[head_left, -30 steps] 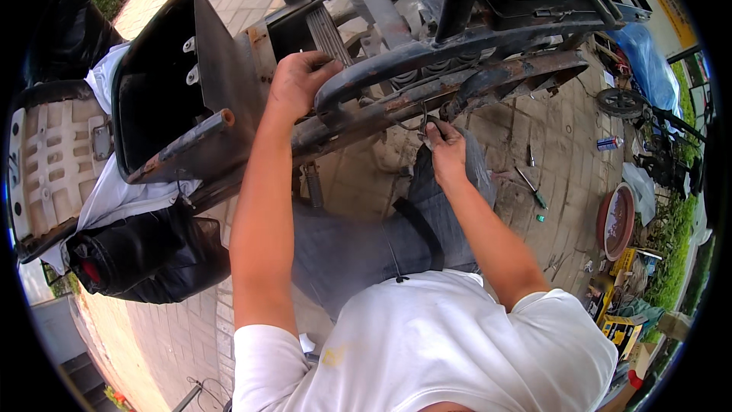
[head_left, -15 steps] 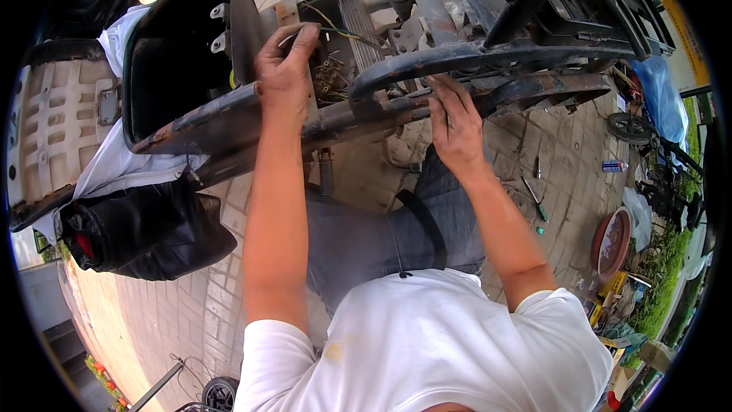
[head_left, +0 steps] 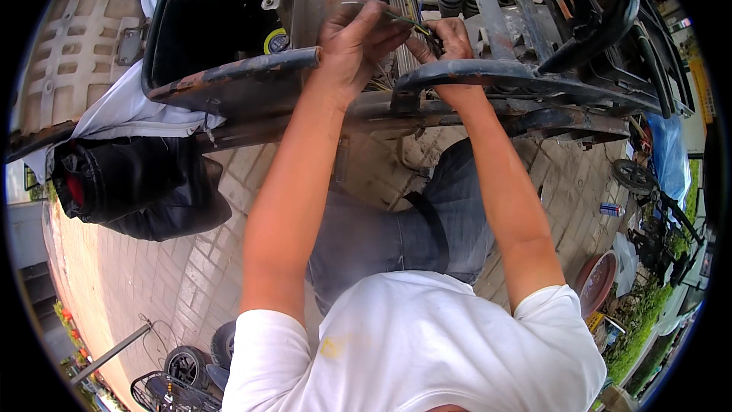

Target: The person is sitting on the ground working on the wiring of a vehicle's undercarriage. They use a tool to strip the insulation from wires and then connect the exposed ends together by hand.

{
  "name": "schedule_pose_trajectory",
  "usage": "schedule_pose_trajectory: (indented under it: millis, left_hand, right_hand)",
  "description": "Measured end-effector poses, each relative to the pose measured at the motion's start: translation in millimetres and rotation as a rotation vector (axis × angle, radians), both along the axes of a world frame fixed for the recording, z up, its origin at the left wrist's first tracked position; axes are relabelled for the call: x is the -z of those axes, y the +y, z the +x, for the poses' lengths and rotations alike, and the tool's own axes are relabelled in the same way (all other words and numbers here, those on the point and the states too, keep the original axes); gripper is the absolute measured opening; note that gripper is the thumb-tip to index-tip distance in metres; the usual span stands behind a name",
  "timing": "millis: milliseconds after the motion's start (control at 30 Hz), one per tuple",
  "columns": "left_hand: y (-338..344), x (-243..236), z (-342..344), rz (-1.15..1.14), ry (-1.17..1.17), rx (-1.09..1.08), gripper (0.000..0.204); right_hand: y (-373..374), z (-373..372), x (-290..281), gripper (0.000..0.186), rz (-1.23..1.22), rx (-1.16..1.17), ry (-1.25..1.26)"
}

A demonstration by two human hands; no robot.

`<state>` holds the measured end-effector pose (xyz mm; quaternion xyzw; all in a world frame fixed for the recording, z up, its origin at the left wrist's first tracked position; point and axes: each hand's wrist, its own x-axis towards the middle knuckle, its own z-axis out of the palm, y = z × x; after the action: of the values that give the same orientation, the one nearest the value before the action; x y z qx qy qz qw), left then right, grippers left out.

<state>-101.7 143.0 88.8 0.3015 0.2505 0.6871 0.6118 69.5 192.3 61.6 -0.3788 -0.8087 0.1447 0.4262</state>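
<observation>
A thin green-and-yellow insulated wire (head_left: 415, 26) spans the two hands over the open, rust-marked black metal frame (head_left: 476, 71), its long axis slanting from upper left to lower right. The left hand (head_left: 351, 47) pinches it, grip nearly closed; the right hand (head_left: 452, 40) curls its grip on its right part, fingertips partly hidden.

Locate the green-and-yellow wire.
In the head view, the green-and-yellow wire is at upper centre, between the left hand and right hand, right of the open black box.
</observation>
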Motion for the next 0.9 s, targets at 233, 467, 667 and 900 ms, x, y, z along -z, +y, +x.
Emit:
schedule_pose_trajectory:
  millis: [233, 467, 667, 900]
  left_hand:
    - [11, 20, -12, -0.113, 0.522, -0.250, 0.019]
    - [-52, 88, -22, -0.016, 1.540, -0.761, 0.021]
    - [-55, 98, -18, 0.046, 1.548, -0.931, 0.024]
    - [-58, 94, -16, 0.009, 1.542, -0.906, 0.025]
  right_hand:
    - [15, -17, 29, 0.036, -0.616, -0.154, 0.771]
    - [31, -17, -7, 0.040, -0.869, -0.103, 0.300]
    - [37, -41, -15, 0.038, -0.744, 0.013, -0.086]
    - [37, -24, -3, 0.046, -0.381, 0.137, -0.223]
